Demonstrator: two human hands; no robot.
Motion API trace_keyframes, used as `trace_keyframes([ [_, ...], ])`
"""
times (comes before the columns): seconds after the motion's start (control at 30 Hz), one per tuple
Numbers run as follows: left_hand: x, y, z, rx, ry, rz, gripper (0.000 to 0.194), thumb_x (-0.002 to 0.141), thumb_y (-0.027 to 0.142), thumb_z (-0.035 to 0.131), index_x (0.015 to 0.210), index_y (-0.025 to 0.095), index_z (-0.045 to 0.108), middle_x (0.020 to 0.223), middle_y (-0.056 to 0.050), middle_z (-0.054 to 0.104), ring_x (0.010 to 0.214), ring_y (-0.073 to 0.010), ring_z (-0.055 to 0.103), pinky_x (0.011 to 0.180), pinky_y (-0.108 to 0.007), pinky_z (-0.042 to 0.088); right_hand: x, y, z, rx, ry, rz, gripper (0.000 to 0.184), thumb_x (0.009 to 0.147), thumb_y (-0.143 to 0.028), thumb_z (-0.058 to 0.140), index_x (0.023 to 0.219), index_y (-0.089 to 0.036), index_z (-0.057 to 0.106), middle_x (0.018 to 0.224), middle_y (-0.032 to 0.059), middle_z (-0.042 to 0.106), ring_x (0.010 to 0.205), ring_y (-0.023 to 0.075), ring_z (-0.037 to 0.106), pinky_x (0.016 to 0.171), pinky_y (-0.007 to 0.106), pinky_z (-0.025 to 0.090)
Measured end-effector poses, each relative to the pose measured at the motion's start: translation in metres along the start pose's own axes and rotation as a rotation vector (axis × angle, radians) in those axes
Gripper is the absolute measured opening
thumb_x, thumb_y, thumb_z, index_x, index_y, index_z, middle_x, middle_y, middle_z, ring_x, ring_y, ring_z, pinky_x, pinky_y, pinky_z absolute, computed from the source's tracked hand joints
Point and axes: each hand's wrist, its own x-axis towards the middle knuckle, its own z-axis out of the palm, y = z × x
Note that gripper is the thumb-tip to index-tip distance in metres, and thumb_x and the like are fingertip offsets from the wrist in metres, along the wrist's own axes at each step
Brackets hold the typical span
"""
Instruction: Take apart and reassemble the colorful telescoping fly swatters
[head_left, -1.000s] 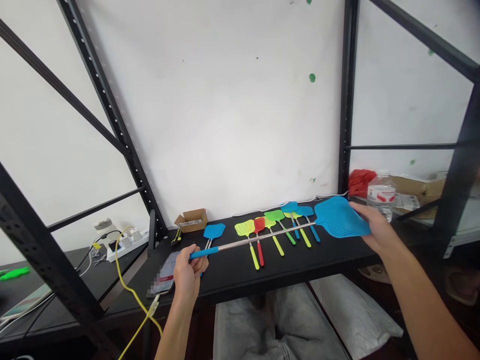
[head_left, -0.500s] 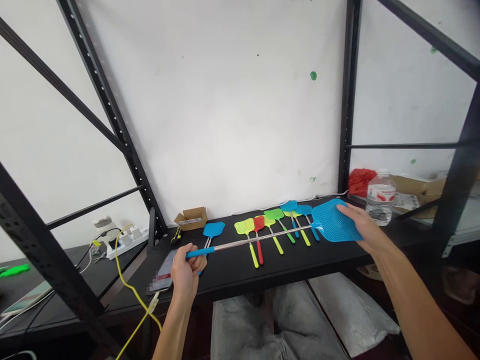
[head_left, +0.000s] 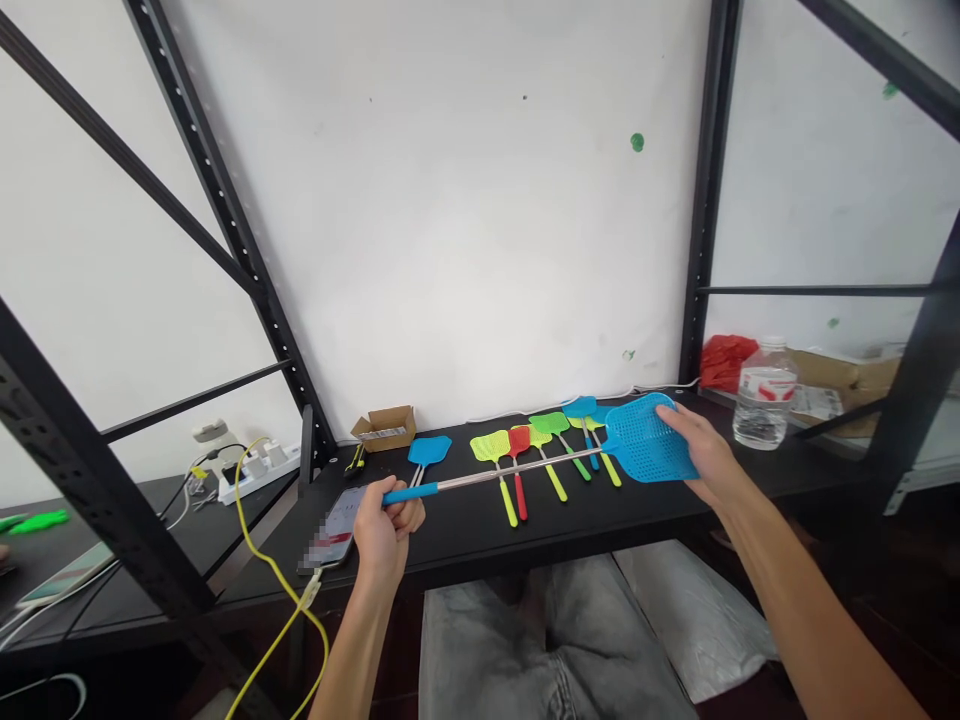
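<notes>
Stretched between my two hands is a blue fly swatter (head_left: 651, 440) with a silver telescopic shaft, held above the black table. My left hand (head_left: 384, 520) is closed round its blue handle. At the other end my right hand (head_left: 701, 440) pinches the outer edge of the perforated blue head, thumb on top. Behind the shaft lie several more swatters: a yellow one (head_left: 490, 446), a red one (head_left: 519, 440), a green one (head_left: 551, 424) and a blue one (head_left: 580, 407). Another blue swatter (head_left: 429, 450) lies apart near my left hand, its handle hidden.
A phone (head_left: 337, 530) on a yellow cable (head_left: 262, 555) lies left of my left hand. Behind are a small cardboard box (head_left: 386, 428) and a black-and-yellow tool (head_left: 355, 461). A water bottle (head_left: 763, 395) and red bag (head_left: 726, 362) stand right. Black rack posts (head_left: 709, 190) frame the table.
The swatter's shaft is shorter: my right hand and the blue head have come left, while my left hand has shifted slightly right. Both hands keep their hold. The view has shifted a little.
</notes>
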Motion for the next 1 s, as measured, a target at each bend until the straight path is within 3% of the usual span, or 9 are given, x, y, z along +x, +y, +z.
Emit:
trace_keyframes([
  [0.33, 0.002, 0.002, -0.005, -0.019, 0.006, 0.015, 0.044, 0.084, 0.031, 0.049, 0.047, 0.023, 0.026, 0.040, 0.008, 0.017, 0.034, -0.0074, 0.018, 0.040, -0.024, 0.025, -0.011, -0.005, 0.008, -0.092, -0.124, -0.062, 0.031, 0.068, -0.038, 0.082, 0.091, -0.020, 0.072, 0.073, 0.0021, 0.070, 0.066, 0.0212, 0.068, 0.053, 0.027, 0.054],
  [0.63, 0.001, 0.007, -0.008, -0.022, -0.005, 0.005, 0.044, 0.085, 0.030, 0.047, 0.047, 0.023, 0.026, 0.040, 0.008, 0.016, 0.034, -0.0075, 0.018, 0.040, -0.024, 0.026, -0.014, -0.003, 0.011, -0.267, -0.219, -0.063, 0.035, 0.081, -0.050, 0.070, 0.103, -0.023, 0.070, 0.085, 0.0033, 0.073, 0.078, 0.0237, 0.069, 0.059, 0.028, 0.055],
  [0.8, 0.000, 0.006, -0.005, -0.038, -0.002, 0.006, 0.045, 0.085, 0.030, 0.046, 0.047, 0.023, 0.025, 0.039, 0.008, 0.015, 0.033, -0.0074, 0.018, 0.040, -0.024, 0.026, -0.014, -0.002, 0.009, -0.322, -0.225, -0.110, 0.037, 0.083, -0.053, 0.067, 0.104, -0.022, 0.069, 0.086, 0.0037, 0.072, 0.076, 0.0225, 0.068, 0.059, 0.028, 0.053],
  [1.0, -0.003, -0.007, 0.003, -0.017, -0.046, -0.024, 0.045, 0.085, 0.031, 0.048, 0.046, 0.023, 0.027, 0.038, 0.008, 0.018, 0.033, -0.0067, 0.018, 0.040, -0.024, 0.023, -0.019, 0.014, 0.020, -0.405, -0.323, -0.155, 0.040, 0.087, -0.056, 0.060, 0.107, -0.022, 0.066, 0.081, 0.0028, 0.068, 0.068, 0.0188, 0.062, 0.062, 0.029, 0.050],
])
